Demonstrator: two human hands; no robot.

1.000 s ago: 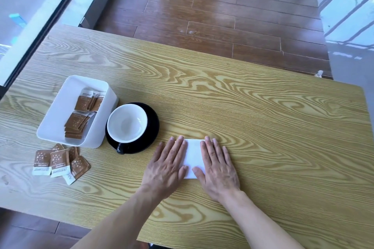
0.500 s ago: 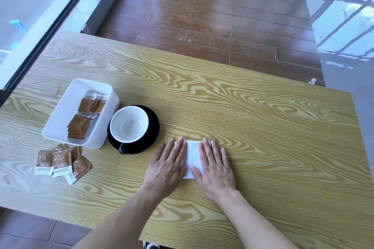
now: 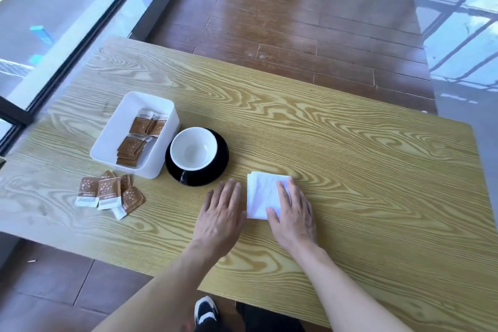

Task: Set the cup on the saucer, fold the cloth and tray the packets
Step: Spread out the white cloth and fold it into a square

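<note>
A white cup (image 3: 193,148) stands upright on a black saucer (image 3: 221,167) left of the table's middle. The white cloth (image 3: 262,194) lies folded into a small square near the front edge. My right hand (image 3: 293,210) rests flat on the cloth's right half, fingers spread. My left hand (image 3: 222,210) lies flat on the wood just left of the cloth, apart from it and holding nothing. A white tray (image 3: 113,140) beside the saucer holds several brown packets (image 3: 132,147). Several more packets (image 3: 107,193) lie loose on the table in front of the tray.
The wooden table (image 3: 350,170) has its front edge close to my arms. A glass wall with a dark frame (image 3: 16,116) runs along the left. Brown plank floor (image 3: 296,21) lies beyond the table. A black-and-white shoe (image 3: 206,310) shows below the front edge.
My left hand has slid off the cloth to the left and now rests on bare wood. The right hand has shifted right, uncovering most of the cloth. The camera view has tilted.
</note>
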